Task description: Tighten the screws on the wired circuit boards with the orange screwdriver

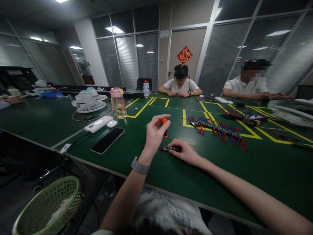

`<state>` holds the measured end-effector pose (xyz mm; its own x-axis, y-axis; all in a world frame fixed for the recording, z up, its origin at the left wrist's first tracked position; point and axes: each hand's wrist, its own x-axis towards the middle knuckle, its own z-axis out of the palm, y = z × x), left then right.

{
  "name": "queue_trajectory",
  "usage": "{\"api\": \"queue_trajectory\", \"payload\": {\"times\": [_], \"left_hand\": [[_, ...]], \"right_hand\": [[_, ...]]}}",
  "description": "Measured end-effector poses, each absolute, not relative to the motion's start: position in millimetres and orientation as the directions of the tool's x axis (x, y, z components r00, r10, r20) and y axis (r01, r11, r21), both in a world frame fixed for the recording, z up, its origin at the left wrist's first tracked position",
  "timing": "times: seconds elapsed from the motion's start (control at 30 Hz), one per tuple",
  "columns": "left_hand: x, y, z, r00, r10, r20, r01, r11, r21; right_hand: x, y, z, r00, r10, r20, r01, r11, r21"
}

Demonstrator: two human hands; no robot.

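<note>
My left hand [156, 132] is closed round the orange and black handle of a screwdriver [165, 133], which stands nearly upright with its thin shaft pointing down. The shaft's tip meets a small green circuit board [165, 149] lying on the table. Low beside it, my right hand [182, 150] pinches the board's right end between thumb and fingers. The fingers cover that end of the board. Whether a screw sits under the tip is too small to tell.
A row of wired circuit boards [217, 127] lies to the right on the green table [146, 168]. To the left are a phone [107, 140], a white power strip [99, 124], a drink bottle [118, 102] and a white fan [89, 101]. Two people sit across the table.
</note>
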<state>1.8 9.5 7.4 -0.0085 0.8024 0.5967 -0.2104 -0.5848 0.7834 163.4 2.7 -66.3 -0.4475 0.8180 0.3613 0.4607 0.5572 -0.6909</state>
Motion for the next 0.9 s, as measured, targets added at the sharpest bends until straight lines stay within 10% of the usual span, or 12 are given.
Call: {"api": "queue_trajectory", "payload": {"times": [0.63, 0.9], "left_hand": [[3.5, 10.6, 6.9, 0.047, 0.828, 0.558, -0.363, -0.507, 0.782], [1.7, 12.0, 6.6, -0.09, 0.779, 0.62, -0.103, -0.626, 0.773]], "right_hand": [[163.3, 1.9, -64.7, -0.452, 0.82, 0.35, 0.469, 0.552, -0.689], [163.3, 2.3, -65.0, -0.458, 0.819, 0.347, 0.464, 0.553, -0.692]]}}
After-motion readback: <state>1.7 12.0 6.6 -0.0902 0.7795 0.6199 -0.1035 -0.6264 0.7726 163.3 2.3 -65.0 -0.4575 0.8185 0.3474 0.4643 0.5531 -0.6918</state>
